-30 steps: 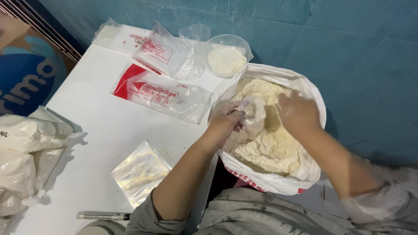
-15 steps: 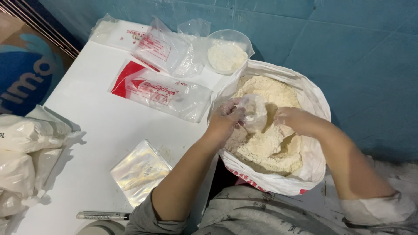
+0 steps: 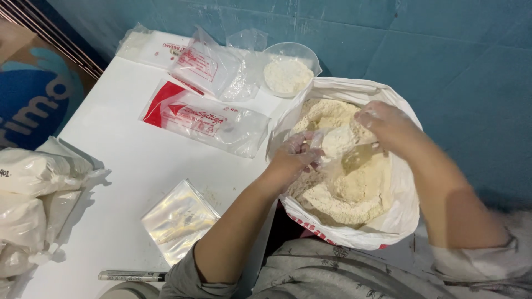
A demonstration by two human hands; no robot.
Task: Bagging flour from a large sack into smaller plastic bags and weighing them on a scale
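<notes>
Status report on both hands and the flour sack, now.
Left hand grips small clear bag over open flour sack. Right hand above the flour, grip unclear. Nothing in the way; bowl stands beside the sack.

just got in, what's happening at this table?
A person is scooping pale flour from a big white sack beside the white table. The left hand holds a small clear bag open over the sack; the right hand is above the flour. Filled bags, empty bags and a bowl sit on the table.
</notes>
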